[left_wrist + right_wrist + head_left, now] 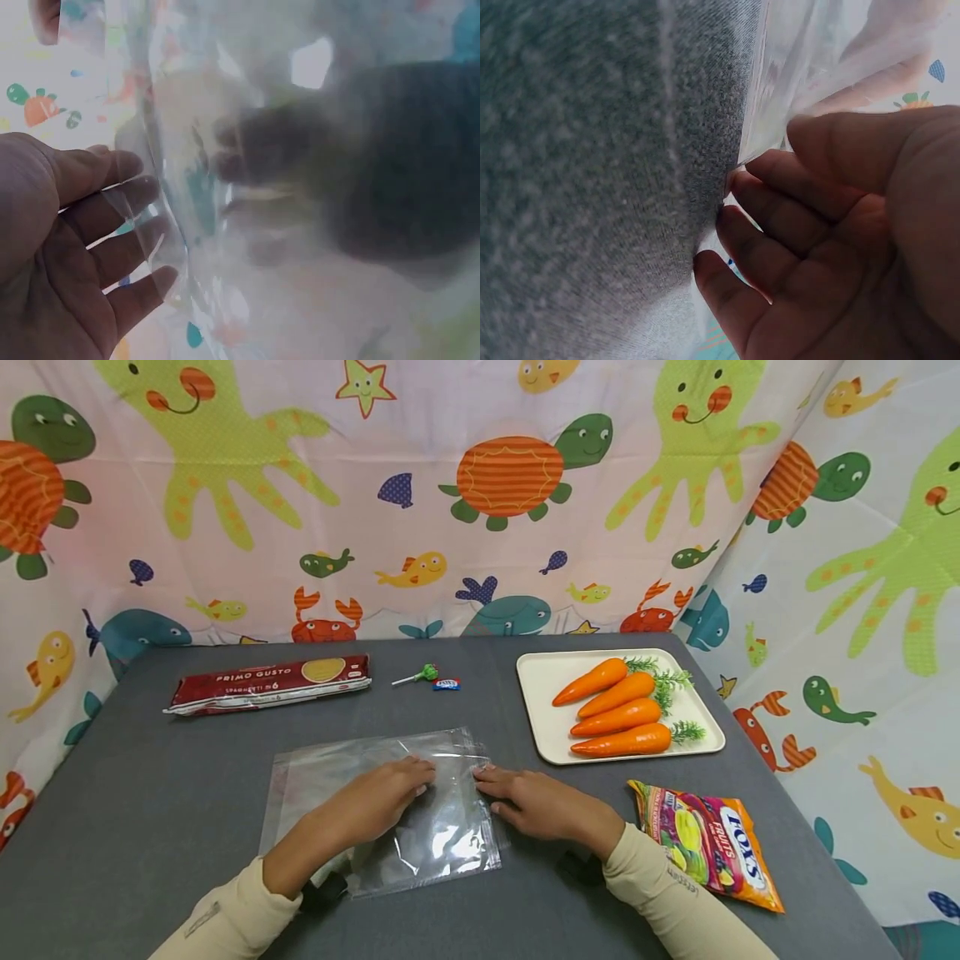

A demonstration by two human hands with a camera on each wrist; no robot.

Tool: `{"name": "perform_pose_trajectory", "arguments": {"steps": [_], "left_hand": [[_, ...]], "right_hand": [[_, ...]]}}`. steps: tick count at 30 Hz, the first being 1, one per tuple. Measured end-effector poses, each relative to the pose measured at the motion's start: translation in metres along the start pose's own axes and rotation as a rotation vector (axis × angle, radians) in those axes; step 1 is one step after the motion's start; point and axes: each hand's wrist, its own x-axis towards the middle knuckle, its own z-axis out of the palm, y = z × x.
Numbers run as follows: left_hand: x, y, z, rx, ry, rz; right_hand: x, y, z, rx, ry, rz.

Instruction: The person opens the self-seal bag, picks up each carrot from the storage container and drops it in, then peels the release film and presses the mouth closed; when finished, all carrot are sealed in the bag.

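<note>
Clear plastic bags (442, 827) lie overlapping and flat on the grey table, shiny with reflected light. My left hand (386, 797) rests on the plastic near its middle. In the left wrist view, the loosely bent fingers (131, 195) of that hand touch the creased film. At the bags' right edge is my right hand (536, 802), its fingertips on the border of the film. The right wrist view shows the right hand's fingers (769, 206) against the table and film edge, with the thumb apart from them.
A red spaghetti pack (270, 683) lies at the back left. Behind the bags are a lollipop (427, 672) and a small wrapped candy (447, 684). A cream tray (551, 727) with several carrots (618, 717) stands at the back right. A Fox's candy bag (708, 843) lies beside my right forearm.
</note>
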Motion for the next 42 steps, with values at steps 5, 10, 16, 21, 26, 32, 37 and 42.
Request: {"name": "perform_pose_trajectory", "arguments": {"steps": [5,10,16,21,26,32,37,42], "left_hand": [[-0.004,-0.002,-0.006,-0.019,0.056,-0.011],[-0.009,-0.002,-0.010,-0.039,0.077,-0.053],[-0.013,-0.004,-0.011,-0.076,0.106,-0.080],[-0.014,-0.008,-0.012,-0.127,0.155,-0.069],[-0.015,-0.011,-0.014,-0.146,0.167,-0.082],[-0.014,-0.012,-0.013,-0.150,0.163,-0.070],[-0.013,-0.014,-0.010,-0.135,0.183,-0.050],[-0.012,-0.014,-0.010,-0.149,0.188,-0.039]], "right_hand": [[-0.001,0.001,0.000,-0.057,0.042,-0.032],[-0.002,0.002,0.000,-0.091,0.075,-0.054],[-0.003,0.004,-0.001,-0.095,0.099,-0.061],[-0.006,0.007,-0.004,-0.101,0.118,-0.052],[-0.008,0.007,-0.008,-0.072,0.136,-0.072],[-0.015,0.008,-0.017,0.044,0.200,-0.058],[-0.024,0.013,-0.031,0.112,0.260,-0.002],[-0.041,0.024,-0.043,0.128,0.317,0.032]]}}
